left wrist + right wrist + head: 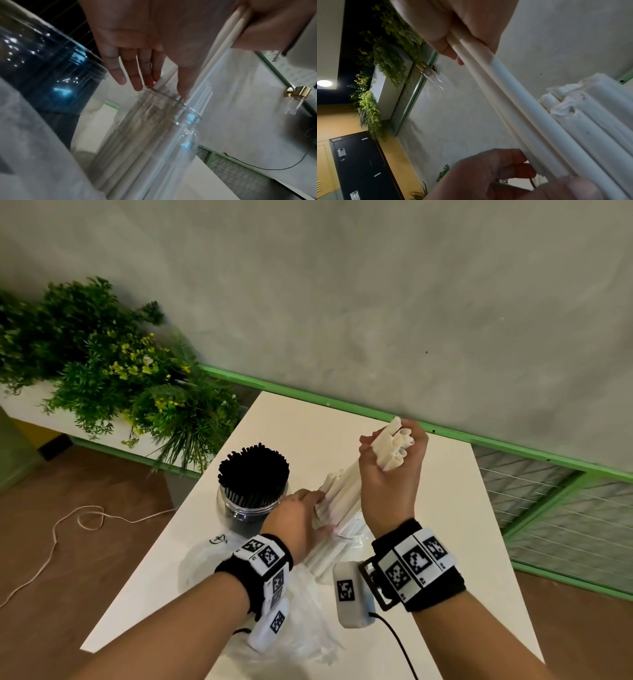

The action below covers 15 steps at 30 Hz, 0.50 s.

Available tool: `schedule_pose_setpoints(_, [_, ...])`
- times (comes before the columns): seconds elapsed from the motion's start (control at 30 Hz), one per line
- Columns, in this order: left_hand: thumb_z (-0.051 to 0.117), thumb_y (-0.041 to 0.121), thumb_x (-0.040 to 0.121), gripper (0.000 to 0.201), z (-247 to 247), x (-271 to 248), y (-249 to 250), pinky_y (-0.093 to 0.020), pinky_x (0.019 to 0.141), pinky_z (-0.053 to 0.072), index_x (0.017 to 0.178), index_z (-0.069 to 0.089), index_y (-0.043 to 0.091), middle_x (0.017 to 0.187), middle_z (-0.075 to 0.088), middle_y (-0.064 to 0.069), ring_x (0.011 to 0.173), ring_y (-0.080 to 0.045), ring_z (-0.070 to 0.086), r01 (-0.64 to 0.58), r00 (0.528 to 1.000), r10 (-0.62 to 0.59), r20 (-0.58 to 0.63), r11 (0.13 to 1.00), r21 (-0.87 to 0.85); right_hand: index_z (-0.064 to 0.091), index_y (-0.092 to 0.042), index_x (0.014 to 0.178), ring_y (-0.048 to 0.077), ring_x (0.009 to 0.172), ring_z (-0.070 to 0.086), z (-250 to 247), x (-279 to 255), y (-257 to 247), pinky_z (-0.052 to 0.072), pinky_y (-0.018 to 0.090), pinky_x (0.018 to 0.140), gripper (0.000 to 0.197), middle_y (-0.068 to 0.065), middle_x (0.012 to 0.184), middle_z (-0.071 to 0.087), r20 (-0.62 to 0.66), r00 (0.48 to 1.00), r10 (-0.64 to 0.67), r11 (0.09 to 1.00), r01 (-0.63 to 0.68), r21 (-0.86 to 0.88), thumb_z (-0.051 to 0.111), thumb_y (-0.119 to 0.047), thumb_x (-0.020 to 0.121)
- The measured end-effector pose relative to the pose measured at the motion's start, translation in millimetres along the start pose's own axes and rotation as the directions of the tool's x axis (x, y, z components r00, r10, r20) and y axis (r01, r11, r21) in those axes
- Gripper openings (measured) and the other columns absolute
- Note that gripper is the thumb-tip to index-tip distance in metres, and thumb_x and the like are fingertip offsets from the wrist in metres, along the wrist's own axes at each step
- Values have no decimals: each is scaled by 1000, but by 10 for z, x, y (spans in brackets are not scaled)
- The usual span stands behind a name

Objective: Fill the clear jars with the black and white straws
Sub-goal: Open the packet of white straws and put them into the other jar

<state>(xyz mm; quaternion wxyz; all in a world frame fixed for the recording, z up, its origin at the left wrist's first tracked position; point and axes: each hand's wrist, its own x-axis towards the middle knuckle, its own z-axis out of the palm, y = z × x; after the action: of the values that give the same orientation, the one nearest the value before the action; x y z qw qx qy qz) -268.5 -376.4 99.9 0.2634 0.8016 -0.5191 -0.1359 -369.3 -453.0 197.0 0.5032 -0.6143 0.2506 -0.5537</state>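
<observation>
Fingers [436, 27] of the right hand [390, 470] grip white straws [505, 94] over the right clear jar [154, 128]; left hand [301, 518] fingers lie straight against its mouth, black straws [253, 470] left

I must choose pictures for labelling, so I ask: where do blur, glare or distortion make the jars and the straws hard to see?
Head view: sharp and evenly lit, the green rail bent by the wide lens, the jar of black straws clear. Left wrist view: dim, that jar dark with blue glints, the jar of white straws smeared. Right wrist view: white straws slightly blurred, the left hand blurred close to the lens.
</observation>
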Motion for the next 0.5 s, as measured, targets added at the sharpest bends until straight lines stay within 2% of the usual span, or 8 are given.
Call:
schedule_pose_setpoints(0.1, [67, 45, 80, 61, 33, 56, -26, -32, 99, 40, 134, 48, 22, 130, 53, 0, 118, -23, 48, -6, 1000, 6, -20, 999, 32, 40, -18, 118, 13, 91, 67, -26, 0, 21, 48, 15, 74, 44, 3, 90, 64, 62, 998, 23, 1000, -24, 16, 52, 12, 88])
schedule_pose_setpoints(0.23, [72, 42, 78, 69, 32, 81, -62, -26, 102, 36, 138, 45, 21, 132, 45, -1, 118, -20, 48, -8, 1000, 8, 12, 998, -66, 44, -14, 116, 4, 75, 59, -14, 36, 91, 48, 15, 67, 38, -5, 85, 57, 97, 994, 57, 998, -56, -17, 60, 5, 87])
schedule_pose_setpoints(0.27, [72, 41, 78, 69, 33, 84, -73, -26, 102, 38, 137, 44, 22, 133, 44, -1, 116, -20, 50, -1, 999, 4, 34, 997, -77, 45, -18, 114, 4, 76, 58, -5, 38, 134, 49, 19, 69, 37, -6, 86, 56, 117, 989, 85, 995, -80, -52, 64, -1, 87])
schedule_pose_setpoints(0.33, [70, 39, 80, 64, 29, 91, -86, -29, 100, 41, 136, 46, 22, 133, 44, -1, 110, -19, 53, 9, 998, -5, 56, 997, -75, 47, -29, 107, 14, 85, 60, -17, 40, 262, 54, 35, 79, 34, -4, 92, 57, 185, 964, 191, 974, -162, -159, 71, -21, 84])
schedule_pose_setpoints(0.37, [69, 37, 81, 60, 26, 89, -97, -29, 99, 43, 135, 47, 22, 133, 44, -1, 107, -18, 55, 20, 999, -16, 48, 996, -85, 49, -32, 103, 20, 89, 62, -36, 35, 313, 53, 43, 84, 32, -1, 95, 59, 217, 947, 238, 956, -189, -225, 72, -34, 81])
schedule_pose_setpoints(0.4, [69, 34, 82, 58, 17, 85, -99, -29, 98, 44, 135, 48, 21, 133, 45, -2, 104, -17, 57, 39, 999, -35, 40, 993, -111, 50, -34, 96, 24, 92, 62, -64, 33, 346, 51, 47, 86, 28, 2, 96, 60, 240, 938, 251, 939, -176, -297, 70, -44, 78])
schedule_pose_setpoints(0.43, [69, 32, 83, 58, 2, 80, -93, -28, 97, 45, 135, 48, 21, 133, 45, -2, 99, -16, 59, 50, 998, -46, 31, 988, -147, 51, -35, 89, 25, 93, 61, -107, 40, 370, 50, 47, 86, 25, 3, 95, 60, 255, 939, 232, 922, -128, -365, 68, -49, 77])
schedule_pose_setpoints(0.5, [69, 35, 82, 62, -39, 75, -67, -24, 93, 45, 137, 47, 20, 132, 48, 0, 89, -12, 61, 27, 1000, -26, 8, 980, -198, 52, -32, 81, 22, 91, 59, -195, 70, 378, 48, 42, 84, 23, 3, 91, 59, 290, 938, 189, 892, -41, -451, 70, -45, 79])
